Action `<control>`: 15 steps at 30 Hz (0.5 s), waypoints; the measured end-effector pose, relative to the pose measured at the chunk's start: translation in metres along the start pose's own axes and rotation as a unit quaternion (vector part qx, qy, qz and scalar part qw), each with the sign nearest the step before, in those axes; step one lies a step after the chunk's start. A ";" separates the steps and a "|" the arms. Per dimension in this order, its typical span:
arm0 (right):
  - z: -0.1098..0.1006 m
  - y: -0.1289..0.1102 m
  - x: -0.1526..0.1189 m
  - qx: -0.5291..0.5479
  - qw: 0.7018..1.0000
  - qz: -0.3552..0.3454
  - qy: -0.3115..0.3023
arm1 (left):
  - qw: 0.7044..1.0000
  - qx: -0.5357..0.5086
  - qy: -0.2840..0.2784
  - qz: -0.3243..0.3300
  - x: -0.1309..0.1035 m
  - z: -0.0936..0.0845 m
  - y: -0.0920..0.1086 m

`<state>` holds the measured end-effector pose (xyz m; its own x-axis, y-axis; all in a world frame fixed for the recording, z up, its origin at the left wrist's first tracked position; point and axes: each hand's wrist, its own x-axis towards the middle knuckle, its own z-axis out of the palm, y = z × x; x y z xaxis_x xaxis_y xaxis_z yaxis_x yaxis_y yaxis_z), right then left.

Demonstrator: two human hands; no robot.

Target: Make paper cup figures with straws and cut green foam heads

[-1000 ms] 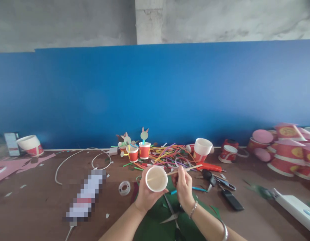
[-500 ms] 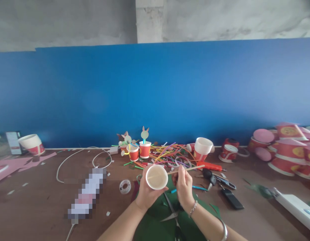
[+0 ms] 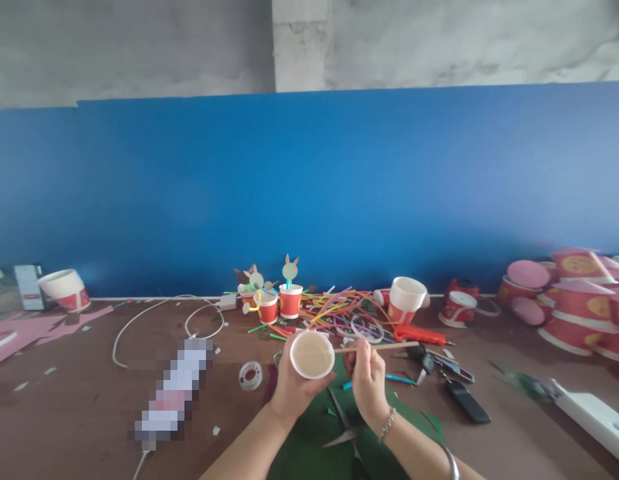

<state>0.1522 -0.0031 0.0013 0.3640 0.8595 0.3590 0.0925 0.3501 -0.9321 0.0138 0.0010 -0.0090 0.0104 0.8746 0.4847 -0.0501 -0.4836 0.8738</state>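
Observation:
My left hand [image 3: 294, 387] is closed around a white-rimmed paper cup [image 3: 312, 355], its open mouth tilted toward me. Pinched in my right hand [image 3: 367, 377] is a thin wooden stick [image 3: 397, 346], which reaches left to the cup; a faint line shows across the cup's inside. Beneath both hands lie green material [image 3: 309, 450] and a pair of open scissors [image 3: 344, 433]. A bracelet and a bangle are on my right arm.
Colored sticks [image 3: 339, 307] lie behind the hands, beside red cups [image 3: 291, 302] with animal figures. Tape [image 3: 250, 376] and a blurred-out device [image 3: 174, 390] are left. A red tool [image 3: 422, 335], keys [image 3: 419, 357], stacked cups [image 3: 574, 327] and a glue gun-like white tool [image 3: 589, 413] stand right.
The stick in my right hand now lies more level, with its outer end lower and further right. My left hand and the cup have hardly moved.

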 end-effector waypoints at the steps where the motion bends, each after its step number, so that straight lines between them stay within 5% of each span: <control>1: 0.000 0.001 0.000 0.002 1.000 0.002 -0.002 | 1.000 -0.008 0.000 -0.004 0.000 0.000 0.001; 15: -0.003 -0.004 -0.003 -0.077 0.994 -0.067 -0.028 | 0.997 -0.068 -0.013 -0.047 0.005 0.004 0.011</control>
<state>0.1532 -0.0079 0.0044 0.2873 0.8297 0.4786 0.2795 0.4053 -0.8704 0.0171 0.0005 0.0031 0.0465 0.9142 0.4027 -0.1816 -0.3886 0.9033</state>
